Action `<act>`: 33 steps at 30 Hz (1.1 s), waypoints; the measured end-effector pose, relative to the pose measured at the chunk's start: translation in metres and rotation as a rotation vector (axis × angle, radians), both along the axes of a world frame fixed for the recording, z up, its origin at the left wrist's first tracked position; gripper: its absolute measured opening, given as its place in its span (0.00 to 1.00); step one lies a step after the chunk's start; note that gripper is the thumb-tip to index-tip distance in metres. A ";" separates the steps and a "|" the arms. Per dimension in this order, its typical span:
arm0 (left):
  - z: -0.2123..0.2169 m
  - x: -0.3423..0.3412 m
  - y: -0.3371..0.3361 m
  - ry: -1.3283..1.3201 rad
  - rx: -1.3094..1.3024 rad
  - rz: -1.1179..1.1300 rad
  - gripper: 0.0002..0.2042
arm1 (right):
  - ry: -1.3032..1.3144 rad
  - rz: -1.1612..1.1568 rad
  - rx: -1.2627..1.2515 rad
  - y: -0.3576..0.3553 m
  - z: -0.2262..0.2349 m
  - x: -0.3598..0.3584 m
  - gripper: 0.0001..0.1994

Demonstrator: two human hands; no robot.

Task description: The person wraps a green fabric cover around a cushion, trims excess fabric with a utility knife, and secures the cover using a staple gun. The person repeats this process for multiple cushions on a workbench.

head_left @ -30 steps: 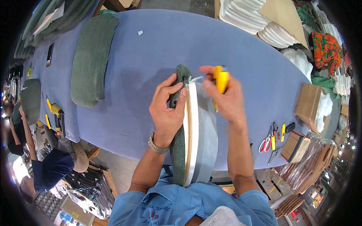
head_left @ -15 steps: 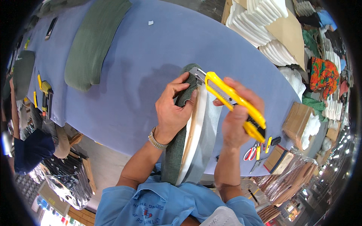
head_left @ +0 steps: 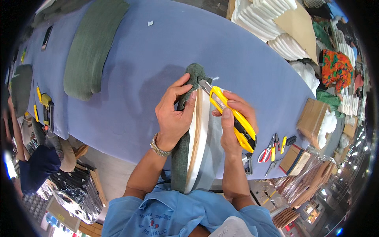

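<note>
My right hand [head_left: 238, 124] is wrapped round a yellow utility knife [head_left: 245, 127] with its blade out. The blade's tip touches the green fabric at the far end of a long padded panel [head_left: 181, 162]. This panel stands on edge against my body, with green fabric on its left, a wooden strip and white foam along its edge. A loose greyish sheet [head_left: 209, 154] hangs along its right side. With thumb and fingers, my left hand [head_left: 173, 106] grips the panel's green fabric close to the blade. The fingertips of that hand lie on the folded cloth.
Green fabric-covered panels lie on the blue table [head_left: 134, 102]; one is a curved panel [head_left: 92, 47]. A yellow glue gun [head_left: 46, 100] rests at the left. Scissors [head_left: 265, 153] and other small tools lie at the right, near a cardboard box [head_left: 312, 118]. White foam pieces [head_left: 260, 19] are stacked beyond. Another person [head_left: 39, 166] is at far left.
The knife has moved left and slightly nearer, its blade now lower on the fabric end. My left hand has shifted a little left. The view has moved slightly.
</note>
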State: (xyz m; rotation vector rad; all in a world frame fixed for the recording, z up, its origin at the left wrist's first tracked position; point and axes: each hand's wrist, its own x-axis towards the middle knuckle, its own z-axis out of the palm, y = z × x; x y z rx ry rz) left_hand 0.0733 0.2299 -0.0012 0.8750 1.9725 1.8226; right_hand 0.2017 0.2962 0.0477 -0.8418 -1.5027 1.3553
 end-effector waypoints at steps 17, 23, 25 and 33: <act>0.000 -0.003 -0.006 0.297 -0.002 -0.044 0.06 | -0.043 0.035 0.277 0.003 -0.020 -0.008 0.10; -0.004 -0.001 -0.007 0.237 0.028 -0.005 0.05 | -0.008 0.031 0.290 0.002 -0.030 -0.007 0.08; -0.004 -0.001 -0.007 0.199 0.016 0.009 0.05 | -0.012 0.031 0.302 0.003 -0.031 -0.008 0.08; 0.000 -0.003 -0.007 0.178 0.004 0.009 0.06 | -0.034 0.008 0.315 -0.002 -0.033 -0.012 0.07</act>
